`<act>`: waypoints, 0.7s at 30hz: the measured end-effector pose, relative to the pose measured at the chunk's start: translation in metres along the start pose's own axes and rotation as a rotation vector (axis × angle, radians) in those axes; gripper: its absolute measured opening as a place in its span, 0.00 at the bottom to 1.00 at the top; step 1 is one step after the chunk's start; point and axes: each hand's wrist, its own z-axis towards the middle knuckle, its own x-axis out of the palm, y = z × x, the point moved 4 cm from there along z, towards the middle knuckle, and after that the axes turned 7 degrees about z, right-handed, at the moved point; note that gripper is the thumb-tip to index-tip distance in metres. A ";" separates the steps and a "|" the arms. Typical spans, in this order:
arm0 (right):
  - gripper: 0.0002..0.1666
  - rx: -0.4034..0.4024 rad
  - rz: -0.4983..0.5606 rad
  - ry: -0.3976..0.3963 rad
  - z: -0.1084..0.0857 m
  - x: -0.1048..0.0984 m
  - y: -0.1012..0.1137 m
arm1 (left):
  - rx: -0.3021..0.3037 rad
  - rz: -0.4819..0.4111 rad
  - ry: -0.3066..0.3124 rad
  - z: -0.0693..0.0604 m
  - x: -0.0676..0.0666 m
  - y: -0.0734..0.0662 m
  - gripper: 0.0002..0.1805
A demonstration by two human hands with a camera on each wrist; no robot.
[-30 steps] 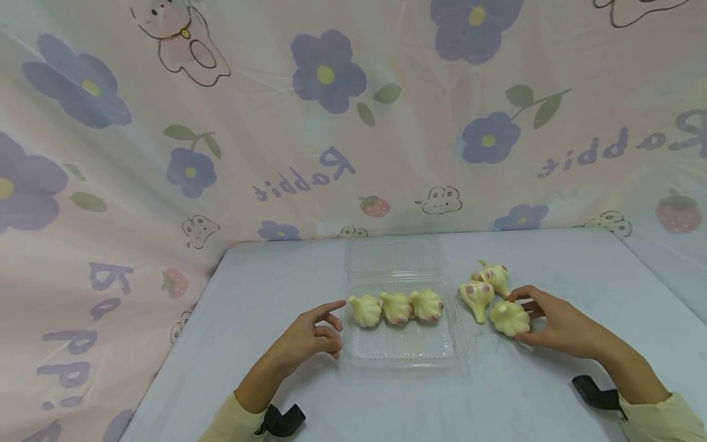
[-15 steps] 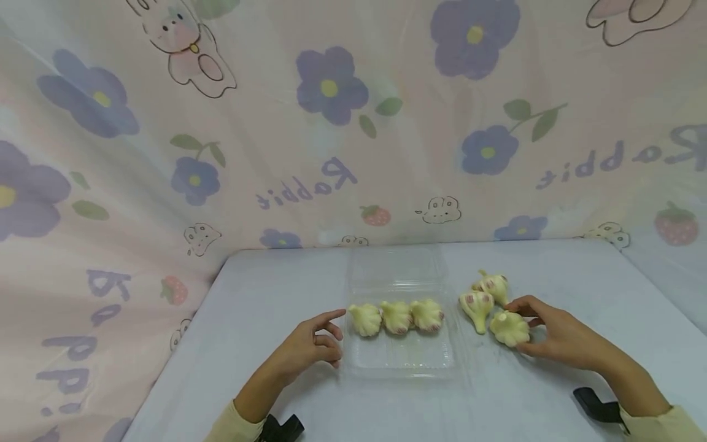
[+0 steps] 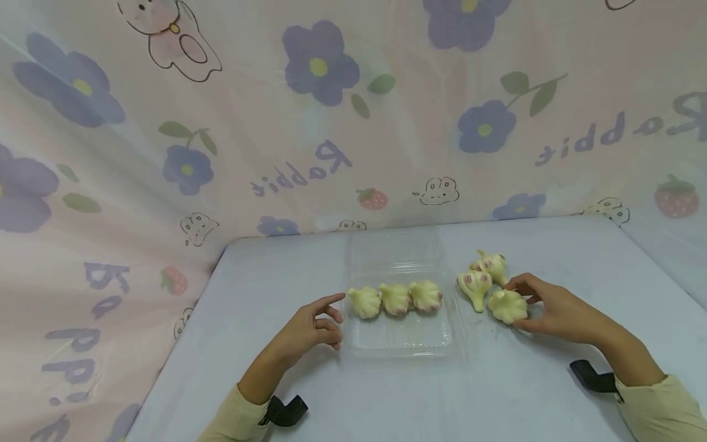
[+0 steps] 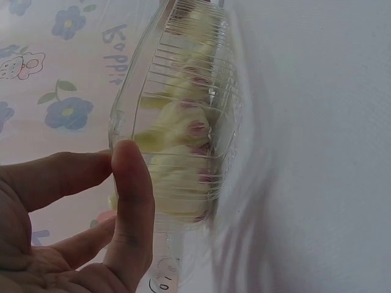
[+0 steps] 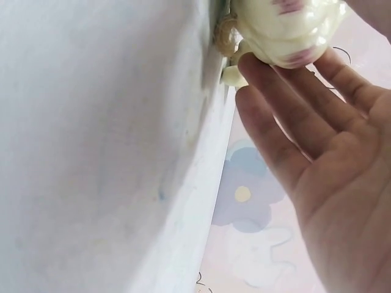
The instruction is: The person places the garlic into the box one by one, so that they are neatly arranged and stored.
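Observation:
A clear plastic clamshell box (image 3: 400, 339) lies with its lid (image 3: 394, 248) folded back. Three garlic bulbs (image 3: 395, 299) sit in a row along its back part. At the left side of the box my left hand (image 3: 310, 329) pinches the rim (image 4: 122, 107) between thumb and finger, as the left wrist view shows. My right hand (image 3: 560, 314) holds a garlic bulb (image 3: 507, 306) on the table, thumb on the near side and fingers on the far side. Purple streaks mark that bulb (image 4: 195, 128)-like skin of the boxed ones too, seen through the ribbed wall.
Two more garlic bulbs, one nearer (image 3: 475, 287) and one farther back (image 3: 493, 265), lie close together beside the held one, right of the box. A white table (image 3: 409, 399) carries everything. A flowered curtain (image 3: 237, 110) hangs behind and to the left.
The head view has tilted slightly down and up between frames. Both hands, the box and the garlic bulbs keep nearly the same places relative to each other.

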 end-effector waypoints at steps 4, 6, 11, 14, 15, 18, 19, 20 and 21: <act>0.39 0.024 -0.002 0.020 0.001 -0.002 -0.002 | 0.003 0.009 0.008 0.002 0.000 -0.002 0.43; 0.39 0.022 -0.001 0.019 -0.001 -0.002 -0.002 | 0.001 0.007 0.010 0.002 0.001 -0.002 0.42; 0.39 0.014 -0.021 -0.003 -0.006 -0.004 -0.003 | -0.013 -0.007 0.006 0.003 0.003 -0.001 0.43; 0.40 0.005 -0.030 -0.015 -0.005 -0.006 -0.003 | -0.019 -0.008 0.001 0.002 0.002 -0.002 0.43; 0.40 0.005 -0.029 -0.018 -0.005 -0.006 -0.003 | -0.019 -0.008 0.001 0.001 0.002 -0.002 0.43; 0.40 0.004 -0.031 -0.023 -0.002 -0.008 -0.001 | -0.021 -0.007 -0.003 0.000 0.000 -0.001 0.43; 0.40 0.006 -0.031 -0.025 -0.001 -0.008 0.000 | -0.020 -0.006 -0.002 0.000 0.000 -0.001 0.43; 0.40 0.009 -0.031 -0.026 -0.001 -0.009 0.001 | -0.018 -0.007 -0.003 0.000 0.000 -0.002 0.43; 0.39 0.011 -0.030 -0.029 -0.001 -0.010 0.002 | -0.017 -0.008 -0.004 0.000 -0.001 -0.002 0.43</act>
